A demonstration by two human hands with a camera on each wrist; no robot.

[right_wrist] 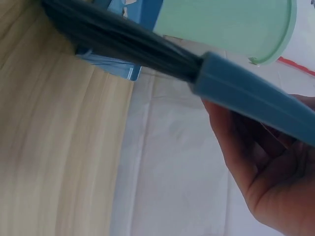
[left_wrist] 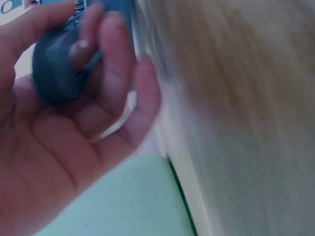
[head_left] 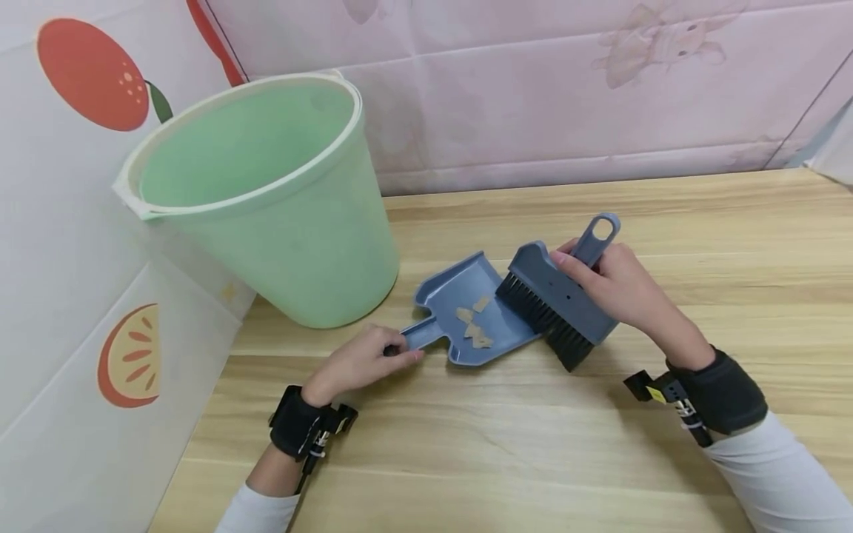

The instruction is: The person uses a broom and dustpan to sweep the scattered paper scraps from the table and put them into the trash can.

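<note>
While the left hand pinches the dustpan by its stub handle, the right hand grips the brush by its loop handle, bristles at the pan's mouth.
Pan lies flat on the wooden table just beside the green bucket, paper scraps sitting in its tray. Both tools look like light, stiff moulded plastic, probably a bit slick; bristles soft and springy. Scraps weigh next to nothing, so any tilt or jolt could spill them. Best hold on the pan is the handle, kept level; on the brush, the neck just above the block.
</note>
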